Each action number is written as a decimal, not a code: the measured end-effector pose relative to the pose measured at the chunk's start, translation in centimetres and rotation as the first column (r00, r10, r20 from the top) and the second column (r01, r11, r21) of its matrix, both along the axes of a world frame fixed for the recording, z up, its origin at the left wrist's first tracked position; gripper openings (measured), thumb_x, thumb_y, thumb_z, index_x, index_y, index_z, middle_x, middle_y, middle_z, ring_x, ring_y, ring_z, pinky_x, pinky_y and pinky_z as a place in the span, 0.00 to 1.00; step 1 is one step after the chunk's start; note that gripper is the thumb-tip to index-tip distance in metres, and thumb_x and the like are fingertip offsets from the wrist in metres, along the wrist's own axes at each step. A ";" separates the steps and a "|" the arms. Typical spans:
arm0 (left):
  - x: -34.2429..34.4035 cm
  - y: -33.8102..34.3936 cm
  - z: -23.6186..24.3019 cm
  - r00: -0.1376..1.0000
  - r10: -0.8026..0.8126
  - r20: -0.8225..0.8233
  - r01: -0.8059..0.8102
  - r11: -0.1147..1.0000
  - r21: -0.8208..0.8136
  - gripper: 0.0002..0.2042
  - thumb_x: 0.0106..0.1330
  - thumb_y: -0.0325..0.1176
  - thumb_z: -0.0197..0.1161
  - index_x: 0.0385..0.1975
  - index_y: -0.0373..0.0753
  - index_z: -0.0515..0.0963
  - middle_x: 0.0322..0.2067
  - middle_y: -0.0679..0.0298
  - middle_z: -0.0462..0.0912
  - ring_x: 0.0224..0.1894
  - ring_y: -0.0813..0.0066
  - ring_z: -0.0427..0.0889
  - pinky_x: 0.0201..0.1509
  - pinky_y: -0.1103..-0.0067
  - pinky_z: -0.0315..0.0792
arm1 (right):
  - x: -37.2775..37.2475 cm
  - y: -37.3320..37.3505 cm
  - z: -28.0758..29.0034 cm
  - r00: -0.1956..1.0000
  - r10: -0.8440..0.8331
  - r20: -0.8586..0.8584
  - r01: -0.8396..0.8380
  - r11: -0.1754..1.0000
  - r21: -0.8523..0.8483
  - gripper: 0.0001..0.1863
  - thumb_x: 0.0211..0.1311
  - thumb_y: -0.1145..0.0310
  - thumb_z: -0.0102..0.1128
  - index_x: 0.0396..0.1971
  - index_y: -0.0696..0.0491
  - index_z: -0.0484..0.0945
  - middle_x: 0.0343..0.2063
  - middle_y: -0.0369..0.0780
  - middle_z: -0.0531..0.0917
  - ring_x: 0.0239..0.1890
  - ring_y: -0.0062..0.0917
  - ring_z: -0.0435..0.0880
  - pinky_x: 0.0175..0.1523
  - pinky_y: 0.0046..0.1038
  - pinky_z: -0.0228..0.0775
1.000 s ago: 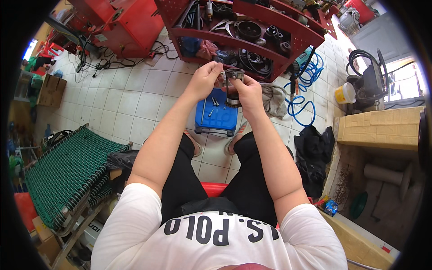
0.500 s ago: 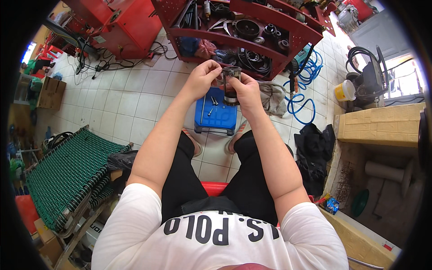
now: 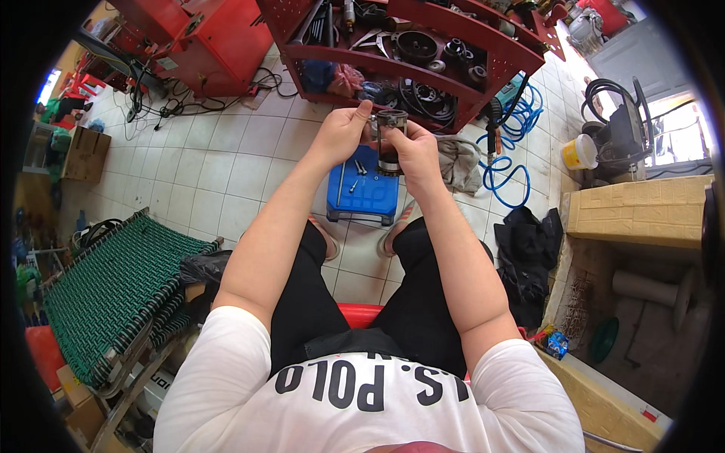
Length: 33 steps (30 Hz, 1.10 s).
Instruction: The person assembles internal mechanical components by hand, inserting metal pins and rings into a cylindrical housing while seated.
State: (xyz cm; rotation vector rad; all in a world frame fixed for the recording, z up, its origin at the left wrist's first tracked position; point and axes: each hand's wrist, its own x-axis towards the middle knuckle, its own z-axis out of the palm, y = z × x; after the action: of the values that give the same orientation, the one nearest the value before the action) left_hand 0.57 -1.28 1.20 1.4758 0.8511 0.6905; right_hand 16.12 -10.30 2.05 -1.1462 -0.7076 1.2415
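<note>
One right hand [image 3: 418,157] on my feed grips one dark openwork metal cylinder [image 3: 387,161] above one blue rectangular plastic case [image 3: 362,202], one left hand [image 3: 341,136] curling beside the cylinder, its grip unclear to me.

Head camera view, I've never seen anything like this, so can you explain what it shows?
A wide fisheye camera on the person's head looks down, so straight edges bend near the rim. No robot here: those are the wearer's bare hands. The right hand holds a dark, roughly cylindrical metal part; the left hand is close beside it, though whether it holds anything is unclear. Below, small metal pieces lie on a blue box. Beyond stands a red cart with parts.
</note>
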 end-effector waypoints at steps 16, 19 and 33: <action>-0.3 0.6 -0.7 1.000 -0.007 -0.027 0.008 0.999 0.045 0.16 0.81 0.47 0.54 0.39 0.40 0.77 0.30 0.71 0.78 0.32 0.84 0.74 0.37 0.82 0.70 | -0.1 0.2 -0.2 1.000 -0.009 -0.028 0.008 1.000 -0.011 0.08 0.67 0.67 0.67 0.39 0.56 0.85 0.32 0.35 0.88 0.31 0.19 0.87 0.39 0.22 0.76; 0.3 -0.1 0.1 0.977 0.061 0.206 -0.040 0.994 -0.104 0.18 0.81 0.49 0.53 0.38 0.40 0.77 0.29 0.71 0.79 0.31 0.84 0.74 0.38 0.82 0.70 | -0.2 0.1 0.3 0.999 -0.008 -0.034 0.008 1.000 -0.006 0.08 0.66 0.67 0.67 0.39 0.56 0.85 0.32 0.35 0.88 0.31 0.19 0.87 0.39 0.22 0.76; 0.0 0.4 -0.7 0.998 0.023 -0.052 -0.017 0.994 0.107 0.31 0.79 0.60 0.50 0.22 0.38 0.73 0.20 0.72 0.71 0.25 0.82 0.68 0.33 0.79 0.66 | -0.1 0.2 -0.2 0.999 0.005 -0.032 -0.005 1.000 -0.005 0.08 0.66 0.67 0.67 0.38 0.56 0.85 0.31 0.35 0.88 0.30 0.19 0.87 0.38 0.23 0.75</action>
State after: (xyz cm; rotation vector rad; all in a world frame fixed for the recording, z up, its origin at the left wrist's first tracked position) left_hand 0.58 -0.93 0.47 1.5893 0.8827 0.7237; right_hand 16.05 -10.13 1.86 -1.1273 -0.6842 1.2634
